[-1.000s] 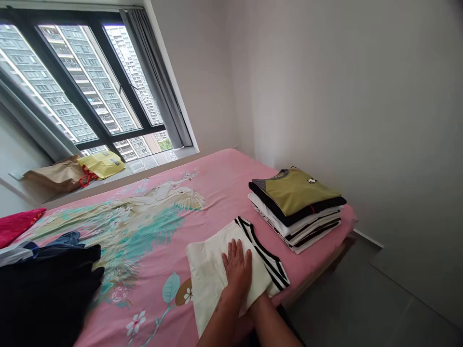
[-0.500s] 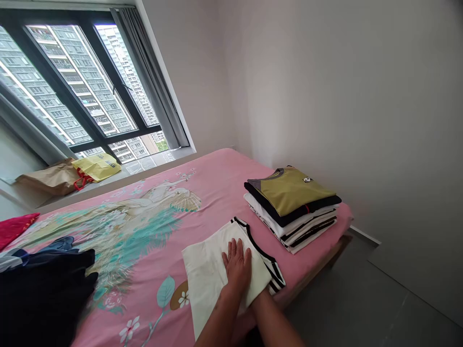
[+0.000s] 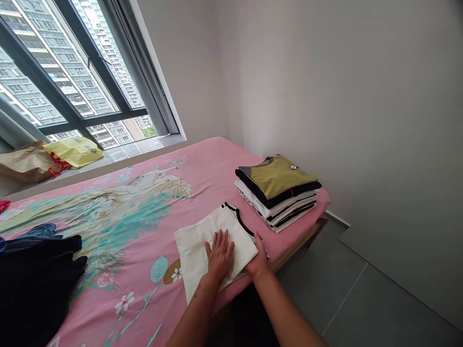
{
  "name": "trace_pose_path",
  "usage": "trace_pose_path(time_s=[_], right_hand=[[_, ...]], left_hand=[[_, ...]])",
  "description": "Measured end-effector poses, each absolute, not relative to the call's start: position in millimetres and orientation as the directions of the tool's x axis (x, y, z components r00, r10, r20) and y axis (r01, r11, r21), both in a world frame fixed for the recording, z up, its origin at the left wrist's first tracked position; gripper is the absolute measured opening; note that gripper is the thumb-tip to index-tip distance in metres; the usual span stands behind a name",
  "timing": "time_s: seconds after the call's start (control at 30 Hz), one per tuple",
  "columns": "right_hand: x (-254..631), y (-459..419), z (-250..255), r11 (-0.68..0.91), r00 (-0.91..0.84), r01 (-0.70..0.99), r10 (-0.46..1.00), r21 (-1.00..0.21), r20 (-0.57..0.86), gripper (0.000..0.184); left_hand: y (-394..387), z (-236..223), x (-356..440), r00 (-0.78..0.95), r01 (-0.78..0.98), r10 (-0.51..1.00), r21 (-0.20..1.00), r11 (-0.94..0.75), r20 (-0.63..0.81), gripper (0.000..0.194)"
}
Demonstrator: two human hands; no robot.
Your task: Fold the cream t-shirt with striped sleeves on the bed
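A folded cream shirt (image 3: 202, 236) with black-striped trim lies near the front edge of the pink bed (image 3: 217, 168). My left hand (image 3: 219, 253) rests flat on top of it, fingers spread. My right hand (image 3: 259, 258) grips the shirt's right edge, its fingers tucked under the fabric. Just to the right and further back stands a stack of folded shirts (image 3: 278, 193) with an olive one on top.
A dark heap of unfolded clothes (image 3: 32, 274) lies at the left of the bed. A brown paper bag (image 3: 25, 161) and a yellow bag (image 3: 74, 152) sit on the window ledge. A white wall runs along the right; grey floor lies below the bed's corner.
My right hand has come out from under my left arm and taken the shirt's right edge, covering the striped sleeve. The view has shifted to the right and down.
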State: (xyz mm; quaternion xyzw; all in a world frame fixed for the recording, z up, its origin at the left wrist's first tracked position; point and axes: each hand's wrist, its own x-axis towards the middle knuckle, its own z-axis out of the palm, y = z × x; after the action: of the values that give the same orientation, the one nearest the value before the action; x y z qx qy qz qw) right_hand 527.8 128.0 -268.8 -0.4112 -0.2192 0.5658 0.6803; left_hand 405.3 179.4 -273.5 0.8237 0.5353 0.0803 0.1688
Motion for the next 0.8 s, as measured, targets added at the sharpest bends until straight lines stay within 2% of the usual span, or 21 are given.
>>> trace_pose_path(time_s=[0.1, 0.17, 0.23, 0.33, 0.47, 0.57, 0.63, 0.73, 0.8], right_hand=[[558.7, 88.6, -269.0, -0.003, 0.173, -0.736, 0.966, -0.677, -0.192, 0.061], [579.2, 61.0, -269.4, 0.040, 0.212, -0.791, 0.954, -0.610, -0.212, 0.053], [591.8, 40.4, -268.5, 0.127, 0.326, -0.809, 0.909, -0.574, -0.258, 0.042], [590.1, 28.6, -261.9, 0.188, 0.482, -0.708, 0.834, -0.681, -0.270, 0.035], [562.0, 38.7, -240.7, 0.095, 0.436, -0.480, 0.889, -0.872, -0.143, 0.035], [535.2, 55.9, -219.4, 0.063, 0.295, -0.179, 0.956, -0.982, 0.008, 0.036], [514.3, 71.9, -208.7, 0.103, 0.112, 0.032, 0.988, -0.994, 0.106, 0.039], [477.1, 102.4, -208.9, 0.258, -0.264, 0.307, 0.948, -0.916, 0.179, 0.042], [452.3, 125.4, -221.9, 0.368, -0.488, 0.467, 0.866, -0.804, 0.112, 0.045]], left_hand=[[175.8, -274.0, 405.5, 0.465, 0.853, 0.884, 0.289, -0.435, -0.041, 0.057], [172.6, -275.2, 406.7, 0.511, 0.839, 0.859, 0.239, -0.489, -0.036, 0.062], [169.0, -276.4, 409.2, 0.552, 0.820, 0.834, 0.201, -0.536, -0.028, 0.066], [163.4, -274.8, 411.2, 0.578, 0.806, 0.814, 0.191, -0.560, -0.050, 0.065], [155.6, -265.5, 393.2, 0.573, 0.807, 0.819, 0.203, -0.555, -0.039, 0.060], [145.9, -265.5, 364.5, 0.527, 0.833, 0.847, 0.155, -0.532, 0.072, 0.058], [136.8, -274.0, 347.6, 0.518, 0.838, 0.847, 0.128, -0.531, 0.125, 0.059], [123.9, -295.1, 336.2, 0.504, 0.843, 0.846, 0.115, -0.526, 0.175, 0.061], [118.8, -306.3, 336.8, 0.459, 0.865, 0.867, 0.128, -0.486, 0.193, 0.060]])
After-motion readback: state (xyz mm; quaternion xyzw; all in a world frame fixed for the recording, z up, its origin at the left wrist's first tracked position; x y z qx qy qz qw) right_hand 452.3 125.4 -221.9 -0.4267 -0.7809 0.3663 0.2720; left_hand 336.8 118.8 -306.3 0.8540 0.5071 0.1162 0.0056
